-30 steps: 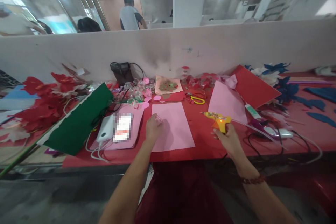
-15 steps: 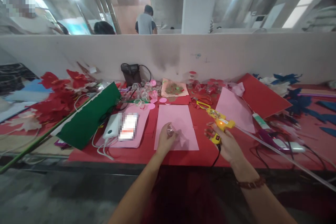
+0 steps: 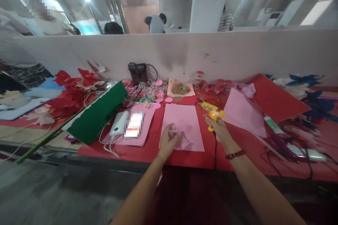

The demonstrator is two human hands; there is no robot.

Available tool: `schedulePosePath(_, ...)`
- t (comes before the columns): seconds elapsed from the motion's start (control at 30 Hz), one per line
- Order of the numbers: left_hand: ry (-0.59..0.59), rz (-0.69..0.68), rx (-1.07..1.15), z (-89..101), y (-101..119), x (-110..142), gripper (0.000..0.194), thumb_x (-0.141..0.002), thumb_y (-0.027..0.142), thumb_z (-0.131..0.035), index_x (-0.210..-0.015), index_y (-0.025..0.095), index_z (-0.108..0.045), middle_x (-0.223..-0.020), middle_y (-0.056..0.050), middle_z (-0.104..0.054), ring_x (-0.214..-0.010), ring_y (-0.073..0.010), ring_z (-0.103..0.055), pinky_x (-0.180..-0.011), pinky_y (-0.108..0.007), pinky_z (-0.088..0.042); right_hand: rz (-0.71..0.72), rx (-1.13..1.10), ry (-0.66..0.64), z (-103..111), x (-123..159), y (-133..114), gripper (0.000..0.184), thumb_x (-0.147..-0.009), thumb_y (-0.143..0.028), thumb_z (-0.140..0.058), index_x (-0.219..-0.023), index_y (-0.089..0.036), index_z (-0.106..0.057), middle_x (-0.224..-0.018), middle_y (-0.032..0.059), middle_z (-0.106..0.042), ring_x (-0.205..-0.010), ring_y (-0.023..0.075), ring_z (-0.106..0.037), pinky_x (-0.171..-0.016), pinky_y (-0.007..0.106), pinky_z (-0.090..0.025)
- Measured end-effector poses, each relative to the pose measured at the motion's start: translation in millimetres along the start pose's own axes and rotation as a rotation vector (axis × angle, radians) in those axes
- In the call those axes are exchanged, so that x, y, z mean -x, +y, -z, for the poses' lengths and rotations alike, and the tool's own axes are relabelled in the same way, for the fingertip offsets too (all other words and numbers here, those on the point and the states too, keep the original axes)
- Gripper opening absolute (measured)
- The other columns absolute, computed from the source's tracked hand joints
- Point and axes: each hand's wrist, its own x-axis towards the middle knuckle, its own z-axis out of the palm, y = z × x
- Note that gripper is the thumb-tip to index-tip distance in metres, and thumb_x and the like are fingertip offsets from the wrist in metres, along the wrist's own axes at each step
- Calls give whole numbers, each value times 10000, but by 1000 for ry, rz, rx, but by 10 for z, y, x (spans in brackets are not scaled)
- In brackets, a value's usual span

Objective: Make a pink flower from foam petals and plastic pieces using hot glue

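Observation:
Above a pink paper sheet, my left hand is closed around a small clear plastic cup; the fingers cover part of it. My right hand grips a yellow glue gun with an orange light on its side. The gun is to the right of the sheet, near a yellow-handled tool, and its black cord hangs down past the table's front edge. At the back lies a heap of clear plastic cups with pink discs beside them.
A white power bank and a phone lie on pink sheets at left, by a tilted green board. Red flowers stand farther left. To the right are a red board and a purple tool. People are beyond the partition.
My right hand has moved the glue gun forward and turned it, beside the yellow-handled tool. My left hand keeps the cup over the pink sheet. The view has shifted slightly left.

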Motion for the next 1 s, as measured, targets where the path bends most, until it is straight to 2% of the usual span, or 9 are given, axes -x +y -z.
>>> schedulePosePath(0.07, -12, -15, -3, -1, -7, 19, 552, -686, 314, -743, -1190, 201, -548, -1002, -50, -599, -878, -164, -583, -852, -299, -454, 66, -53, 19, 23, -81, -36, 298, -636, -402, -756, -817, -198, -634, -853, 12, -683, -869, 192, -652, -731, 332, -552)
schedulePosePath(0.23, 2, -154, -126, 59, 66, -23, 569, -712, 296, -716, -1252, 240, -546, -1178, -82, -512, -1071, -201, -545, -945, -332, -435, -54, 125, -55, 59, -73, -161, 312, -629, -392, -761, -814, -169, -644, -781, 17, -670, -769, 192, -647, -653, 325, -554)
schedulePosePath(0.3, 16, -166, -122, 74, 136, -138, 586, -707, 290, -721, -1265, 268, -543, -1225, -74, -469, -1062, -184, -548, -941, -321, -438, -62, 39, -121, 86, -32, -215, 331, -640, -370, -772, -880, -177, -651, -868, 23, -678, -769, 174, -648, -701, 328, -554)
schedulePosePath(0.37, -33, -78, -5, 57, 190, -307, 612, -691, 284, -743, -1265, 280, -531, -1148, -50, -509, -937, -139, -581, -878, -295, -463, -88, -81, -184, 112, 6, -241, 337, -659, -353, -776, -932, -200, -649, -949, 19, -675, -754, 143, -646, -735, 311, -550)
schedulePosePath(0.5, -161, 231, 540, -73, 163, -672, 512, -716, 383, -737, -1171, 252, -543, -877, 4, -578, -685, -69, -565, -687, -218, -471, -217, -75, -266, 79, 30, -154, 323, -681, -394, -771, -896, -185, -652, -888, 37, -680, -674, 124, -629, -627, 259, -540)
schedulePosePath(0.63, -128, 426, 874, -231, 74, -933, 436, -741, 516, -679, -1034, 210, -572, -708, 29, -535, -538, -46, -489, -547, -172, -434, -215, -70, -383, -101, -82, -35, 383, -698, -489, -738, -898, -179, -634, -1004, 84, -668, -752, 157, -636, -595, 256, -527)
schedulePosePath(0.73, -134, 429, 885, -265, 49, -1048, 404, -766, 541, -638, -986, 208, -573, -665, 33, -529, -475, -46, -444, -484, -171, -414, -127, -102, -384, -256, -224, 1, 404, -702, -521, -722, -909, -187, -631, -1021, 85, -657, -765, 164, -631, -600, 266, -527)
schedulePosePath(0.83, -126, 422, 843, -159, 6, -1078, 345, -786, 494, -640, -940, 190, -587, -672, 26, -550, -492, -51, -476, -495, -177, -441, -81, -110, -403, -342, -337, 75, 408, -703, -529, -717, -908, -188, -627, -987, 77, -652, -733, 158, -620, -557, 253, -515)
schedulePosePath(1.0, -22, 326, 867, 91, -101, -1074, 261, -789, 314, -691, -1017, 221, -606, -971, 0, -643, -744, -49, -603, -656, -146, -503, -110, -35, -375, -396, -394, 236, 381, -695, -464, -739, -927, -193, -606, -803, 5, -609, -510, 76, -493, -424, 201, -403)
